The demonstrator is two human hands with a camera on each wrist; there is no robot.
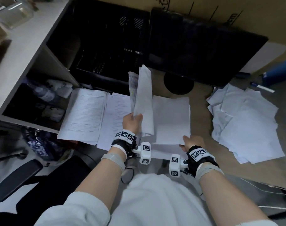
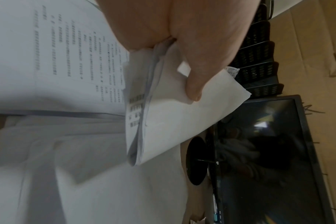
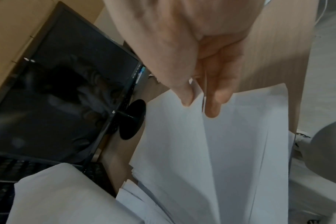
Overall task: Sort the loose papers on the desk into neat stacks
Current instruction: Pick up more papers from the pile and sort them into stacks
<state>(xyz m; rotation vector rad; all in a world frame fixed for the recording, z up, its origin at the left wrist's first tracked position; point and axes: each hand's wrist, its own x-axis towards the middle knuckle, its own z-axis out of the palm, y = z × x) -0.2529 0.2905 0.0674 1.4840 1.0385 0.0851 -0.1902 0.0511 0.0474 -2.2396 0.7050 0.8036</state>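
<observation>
Loose papers are the matter here; they lie in several groups on the desk [image 1: 201, 101], from left edge to right. At the left edge, partly over the front edge, sits a printed stack [image 1: 84, 114]; a second printed stack [image 1: 117, 115] lies just beside it, overlapping a bit. Next, the left hand [image 1: 132, 122] holds a curled bundle [image 1: 143, 101] upright, thumb and fingers clamped on its lower end; printed sheets show inside it in the left wrist view. In the middle, near the front edge, is a blank stack [image 1: 171, 118]; the right hand [image 1: 190, 143] pinches its near corner, thumb [image 3: 184, 97] above and fingers [image 3: 213, 106] below, approx. lifting a few top sheets. Towards the right edge a messy pile [image 1: 243, 121] waits, not yet sorted. Behind stand the monitor [image 1: 204, 51] and a black tray rack [image 1: 106, 46].

Step in hand, as I judge: to put the bundle on the right stack, printed w/ printed, blank w/ blank. To do it well: uncurl the bundle first; keep the grip firm so inner sheets do not slip; align edges w/ the stack below before release; move slowly, because thin paper slides and the left stack overhangs already.
</observation>
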